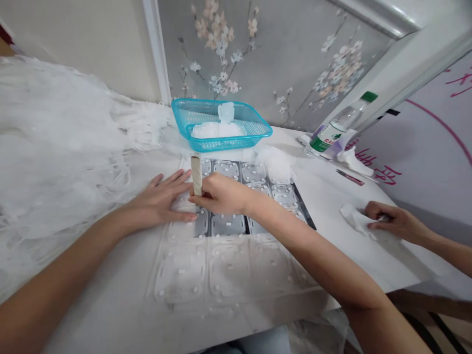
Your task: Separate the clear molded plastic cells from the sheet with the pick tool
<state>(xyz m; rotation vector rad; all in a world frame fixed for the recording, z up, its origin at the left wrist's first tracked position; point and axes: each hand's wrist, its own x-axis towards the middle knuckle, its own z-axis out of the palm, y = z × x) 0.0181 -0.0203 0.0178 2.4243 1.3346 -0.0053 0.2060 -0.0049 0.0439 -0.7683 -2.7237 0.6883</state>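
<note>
A clear plastic sheet of moulded compartments (229, 268) lies on the table, its far part over a dark surface. My left hand (162, 199) rests on the sheet's left side, palm down with fingers spread. Beside it, my right hand (221, 192) is closed round an upright tool with a flat cream handle (196, 174). The tool's lower end is hidden behind my fingers, so its kind does not show. Near the sheet's far right corner sits a heap of white, translucent pieces (276, 164).
A blue plastic basket (221, 144) holding white pieces stands at the back. White stringy material (62, 132) is piled at left. At right are a green-capped bottle (332, 130), a slim pointed tool (350, 177), and another person's hand (396, 221) beside white material (356, 220).
</note>
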